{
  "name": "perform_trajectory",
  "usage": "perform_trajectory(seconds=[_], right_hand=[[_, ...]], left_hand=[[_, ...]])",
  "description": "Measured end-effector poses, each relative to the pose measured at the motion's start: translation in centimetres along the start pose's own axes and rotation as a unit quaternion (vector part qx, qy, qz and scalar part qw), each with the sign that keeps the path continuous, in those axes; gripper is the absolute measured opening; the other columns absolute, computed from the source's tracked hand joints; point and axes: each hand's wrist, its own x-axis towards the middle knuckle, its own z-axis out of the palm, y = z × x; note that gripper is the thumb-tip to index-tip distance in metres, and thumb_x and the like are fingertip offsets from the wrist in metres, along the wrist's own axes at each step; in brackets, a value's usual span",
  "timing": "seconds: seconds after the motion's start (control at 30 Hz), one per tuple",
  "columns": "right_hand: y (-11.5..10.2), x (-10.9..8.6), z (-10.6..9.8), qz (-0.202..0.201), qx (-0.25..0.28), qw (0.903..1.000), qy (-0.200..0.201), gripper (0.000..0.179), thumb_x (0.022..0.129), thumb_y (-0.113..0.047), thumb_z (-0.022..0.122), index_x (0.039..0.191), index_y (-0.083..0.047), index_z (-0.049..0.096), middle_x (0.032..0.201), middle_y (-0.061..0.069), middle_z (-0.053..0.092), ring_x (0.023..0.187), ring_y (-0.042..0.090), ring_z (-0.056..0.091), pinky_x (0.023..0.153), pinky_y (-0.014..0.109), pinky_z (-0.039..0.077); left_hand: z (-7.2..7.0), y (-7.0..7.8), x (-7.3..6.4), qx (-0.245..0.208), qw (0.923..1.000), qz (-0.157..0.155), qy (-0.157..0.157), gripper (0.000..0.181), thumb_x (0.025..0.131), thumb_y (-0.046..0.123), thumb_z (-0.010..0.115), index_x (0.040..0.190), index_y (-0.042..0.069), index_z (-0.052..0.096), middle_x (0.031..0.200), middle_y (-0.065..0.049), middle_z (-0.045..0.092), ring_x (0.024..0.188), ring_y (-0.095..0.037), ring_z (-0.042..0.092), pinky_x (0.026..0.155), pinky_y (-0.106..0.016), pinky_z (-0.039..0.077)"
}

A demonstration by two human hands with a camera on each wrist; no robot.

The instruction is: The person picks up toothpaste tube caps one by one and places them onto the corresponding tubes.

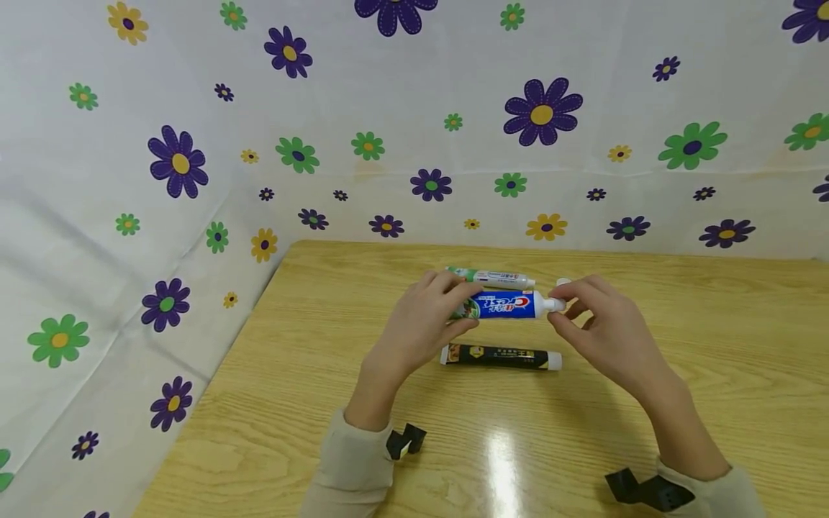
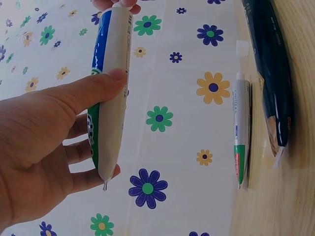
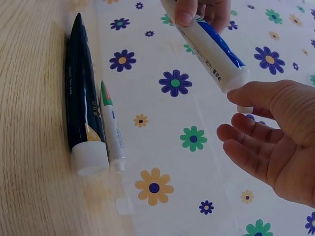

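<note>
A blue, green and white plastic toothpaste tube with "Crest" lettering (image 1: 508, 304) is held above the table, right of centre in the head view. Its printed front shows there; the left wrist view instead shows its white back, upright at left of centre, the flat tail pointing down. The left hand (image 1: 414, 324) grips it, thumb across the back and fingers behind. At the nozzle end the right hand (image 1: 612, 332) pinches a small white plastic cap (image 1: 558, 305) between thumb and forefinger (whether it sits on the nozzle, I cannot tell); its other fingers are loosely bent in the right wrist view.

Tubes number three: a slim white-and-green tube (image 1: 499, 278) lies above the held one in the head view, its uncapped nozzle clearer from the right wrist, and a black-and-gold tube (image 1: 499, 355) lies below, capped in white. A loose white cap (image 2: 242, 47), partly hidden in the head view, shows whole at the left wrist view's upper right. Both forearms, in pale sleeves (image 1: 356, 457), slant up from the bottom edge over the light wooden table (image 1: 272, 403).
</note>
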Motion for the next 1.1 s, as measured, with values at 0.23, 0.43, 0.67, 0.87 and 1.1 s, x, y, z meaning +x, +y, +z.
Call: perform_trajectory(seconds=[0.23, 0.43, 0.67, 0.87, 1.1], right_hand=[[-0.6, -0.1, -0.4, -0.035, 0.01, 0.999, 0.027, 0.026, 0.082, 0.004, 0.077, 0.106, -0.004, 0.07, 0.097, 0.006, 0.068, 0.076, 0.017, 0.065, 0.059, 0.02, 0.053], [-0.9, -0.1, -0.4, -0.068, -0.013, 0.9963, 0.051, 0.028, 0.078, 0.006, 0.08, 0.103, -0.004, 0.072, 0.094, 0.004, 0.069, 0.073, 0.015, 0.063, 0.056, 0.021, 0.053], [-1.2, -0.3, -0.4, -0.097, -0.048, 0.9925, 0.057, 0.03, 0.073, 0.009, 0.082, 0.099, -0.002, 0.072, 0.093, 0.006, 0.068, 0.071, 0.015, 0.064, 0.054, 0.028, 0.054], [-1.6, -0.4, -0.6, -0.103, -0.038, 0.9926, 0.052, 0.033, 0.07, 0.013, 0.082, 0.1, 0.001, 0.073, 0.095, 0.008, 0.067, 0.07, 0.016, 0.064, 0.056, 0.027, 0.056], [-1.8, -0.5, -0.9, -0.117, -0.034, 0.991, 0.055, 0.035, 0.068, 0.015, 0.083, 0.098, 0.002, 0.073, 0.095, 0.008, 0.066, 0.068, 0.015, 0.064, 0.057, 0.023, 0.056]], left_hand=[[-0.4, 0.2, -0.1, 0.01, 0.9994, 0.024, 0.021, 0.046, 0.091, 0.028, 0.074, 0.131, 0.01, 0.062, 0.117, -0.01, 0.063, 0.105, -0.025, 0.06, 0.087, -0.037, 0.054], [-0.9, 0.4, -0.3, 0.022, 0.9984, 0.045, 0.028, 0.045, 0.091, 0.027, 0.073, 0.131, 0.009, 0.061, 0.114, -0.008, 0.062, 0.098, -0.021, 0.062, 0.078, -0.032, 0.054], [-1.2, 0.5, -0.4, 0.045, 0.997, 0.06, 0.016, 0.048, 0.091, 0.025, 0.074, 0.135, 0.014, 0.059, 0.119, -0.004, 0.065, 0.107, -0.024, 0.061, 0.088, -0.039, 0.054], [-1.3, 0.7, -0.4, 0.044, 0.9977, 0.052, 0.006, 0.05, 0.091, 0.023, 0.074, 0.138, 0.021, 0.057, 0.122, -0.004, 0.063, 0.114, -0.026, 0.06, 0.092, -0.046, 0.052], [-1.5, 1.0, -0.5, 0.046, 0.9976, 0.052, -0.001, 0.053, 0.09, 0.023, 0.075, 0.139, 0.023, 0.055, 0.121, -0.004, 0.062, 0.112, -0.025, 0.059, 0.089, -0.045, 0.053]])
